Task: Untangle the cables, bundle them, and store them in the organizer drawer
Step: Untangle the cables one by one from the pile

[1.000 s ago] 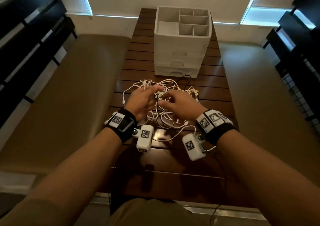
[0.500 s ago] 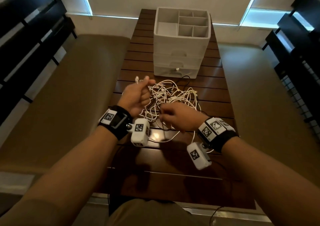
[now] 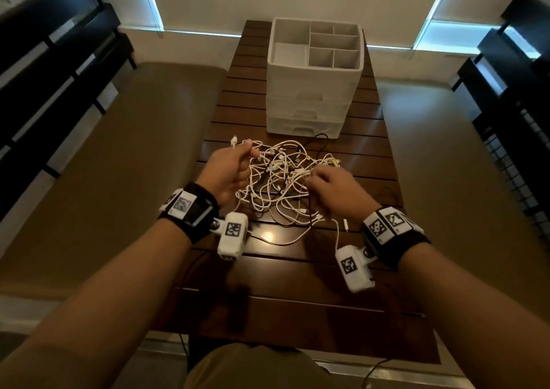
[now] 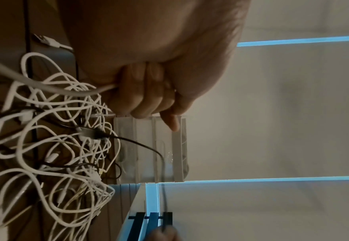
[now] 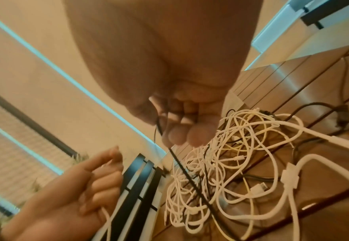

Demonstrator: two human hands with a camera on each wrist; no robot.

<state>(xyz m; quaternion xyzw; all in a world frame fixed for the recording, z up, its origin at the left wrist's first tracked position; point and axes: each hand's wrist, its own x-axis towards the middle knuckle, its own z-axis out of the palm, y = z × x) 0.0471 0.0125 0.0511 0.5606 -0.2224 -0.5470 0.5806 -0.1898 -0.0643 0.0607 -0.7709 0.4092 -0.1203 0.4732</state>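
Dark slatted wood makes up the worktop (image 3: 297, 269), a narrow one running away toward a pale wall with bright strips at the blinds. At its middle the left hand (image 3: 227, 170) is clenched round a white cable (image 4: 70, 90), fingers curled in a fist, with the cable's plug end (image 3: 234, 142) poking out past the thumb side; raised like this, the grip looks meant to draw that one strand up and out of the heap. The right hand (image 3: 334, 190) sits low at the heap's right edge, and the right wrist view shows a thin black cable (image 5: 190, 177) running up between its curled fingers (image 5: 176, 136), so this grip is pinching that strand, probably to hold part of the knot back while the other hand pulls. Between and beyond the hands lies the tangle of cables (image 3: 285, 180), mostly white with a few black strands threaded through, loose ends trailing toward the near edge; nothing is bundled yet, so I judge the task to be at its untangling start. Farther off stands the white organizer (image 3: 312, 91), its top tray split into several compartments that all look bare, with drawers (image 3: 306, 125) below that appear closed; what they hold cannot be seen.
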